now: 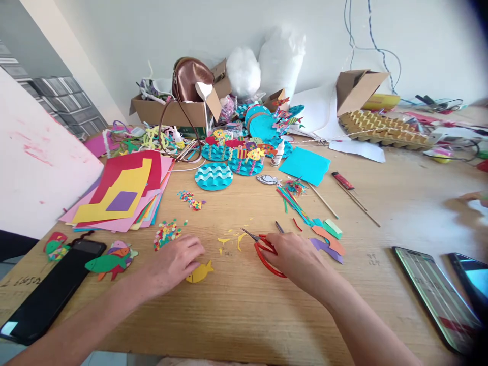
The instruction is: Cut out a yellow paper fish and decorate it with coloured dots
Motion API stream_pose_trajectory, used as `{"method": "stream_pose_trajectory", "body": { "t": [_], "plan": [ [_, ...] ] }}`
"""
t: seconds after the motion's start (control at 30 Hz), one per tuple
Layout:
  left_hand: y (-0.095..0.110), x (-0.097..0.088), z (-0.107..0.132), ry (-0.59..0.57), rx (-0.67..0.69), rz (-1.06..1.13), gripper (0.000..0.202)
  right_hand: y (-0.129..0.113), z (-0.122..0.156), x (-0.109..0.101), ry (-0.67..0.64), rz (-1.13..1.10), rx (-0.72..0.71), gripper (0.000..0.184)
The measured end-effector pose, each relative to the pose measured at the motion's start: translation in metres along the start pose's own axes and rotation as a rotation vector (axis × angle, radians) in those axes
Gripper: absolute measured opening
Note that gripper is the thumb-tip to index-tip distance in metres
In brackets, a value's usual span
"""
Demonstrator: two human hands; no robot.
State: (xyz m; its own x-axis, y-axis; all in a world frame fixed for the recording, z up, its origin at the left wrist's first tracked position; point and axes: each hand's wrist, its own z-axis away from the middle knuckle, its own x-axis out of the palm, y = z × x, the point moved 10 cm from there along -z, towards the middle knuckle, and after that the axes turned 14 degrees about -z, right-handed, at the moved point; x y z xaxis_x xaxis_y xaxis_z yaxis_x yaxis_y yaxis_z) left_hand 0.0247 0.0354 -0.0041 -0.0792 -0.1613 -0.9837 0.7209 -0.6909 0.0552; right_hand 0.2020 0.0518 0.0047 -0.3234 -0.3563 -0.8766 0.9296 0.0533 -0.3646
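My left hand [178,262] rests low over the table with its fingers bent together. Its fingertips meet the near side of a yellow paper fish [201,273], which shows a drawn line by its head. Red-handled scissors [269,253] lie under my right hand [292,254], whose fingers close around the handles; the blades point left and away. Between the two hands are yellow paper scraps [224,240]. Just beyond my left hand is a heap of coloured paper dots [166,233]. A dark pen-like tip [279,226] shows beyond my right hand.
Coloured paper sheets [125,178] are stacked at left, near a black phone [53,290] and cut-out fish [109,262]. Blue wavy discs [213,176], a glue bottle [278,153] and a blue sheet [305,165] stand behind. Another person's hand [473,198] appears at right.
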Motion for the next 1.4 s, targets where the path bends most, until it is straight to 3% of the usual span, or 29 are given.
{"method": "stream_pose_trajectory", "body": {
  "t": [0.1, 0.2, 0.3, 0.47, 0.63, 0.73, 0.83, 1.0, 1.23, 1.4],
  "plan": [
    [-0.005, 0.001, 0.012, 0.033, -0.034, -0.006, 0.018, 0.011, 0.018, 0.011, -0.046, 0.055, 0.043, 0.031],
    [0.003, 0.009, 0.019, 0.064, 0.013, 0.017, 0.027, 0.028, 0.034, 0.031, -0.108, 0.076, 0.151, 0.031],
    [0.010, 0.010, 0.021, 0.135, 0.026, 0.045, 0.023, 0.032, 0.044, 0.044, -0.116, 0.051, 0.195, 0.023],
    [0.019, -0.003, 0.020, 0.267, 0.020, 0.090, 0.018, 0.024, 0.051, 0.042, -0.137, -0.020, 0.209, 0.018],
    [0.031, -0.002, 0.019, 0.273, 0.082, -0.088, 0.029, 0.007, 0.039, 0.017, 0.027, -0.083, 0.012, 0.024],
    [0.032, 0.009, 0.015, 0.187, 0.099, -0.155, 0.048, -0.006, 0.022, 0.017, 0.069, -0.124, -0.167, 0.045],
    [0.035, 0.019, 0.010, 0.098, 0.128, -0.159, 0.055, -0.005, -0.001, 0.021, 0.082, -0.148, -0.191, 0.060],
    [0.038, 0.025, -0.004, 0.065, 0.126, -0.153, 0.055, -0.009, -0.027, 0.023, 0.068, -0.089, -0.196, 0.063],
    [0.036, 0.018, -0.020, 0.147, 0.087, -0.166, 0.049, -0.048, -0.008, 0.039, -0.016, -0.060, -0.339, 0.055],
    [0.023, 0.017, -0.005, 0.163, 0.073, -0.185, 0.051, -0.041, 0.012, 0.037, -0.019, -0.026, -0.313, 0.058]
  ]
}}
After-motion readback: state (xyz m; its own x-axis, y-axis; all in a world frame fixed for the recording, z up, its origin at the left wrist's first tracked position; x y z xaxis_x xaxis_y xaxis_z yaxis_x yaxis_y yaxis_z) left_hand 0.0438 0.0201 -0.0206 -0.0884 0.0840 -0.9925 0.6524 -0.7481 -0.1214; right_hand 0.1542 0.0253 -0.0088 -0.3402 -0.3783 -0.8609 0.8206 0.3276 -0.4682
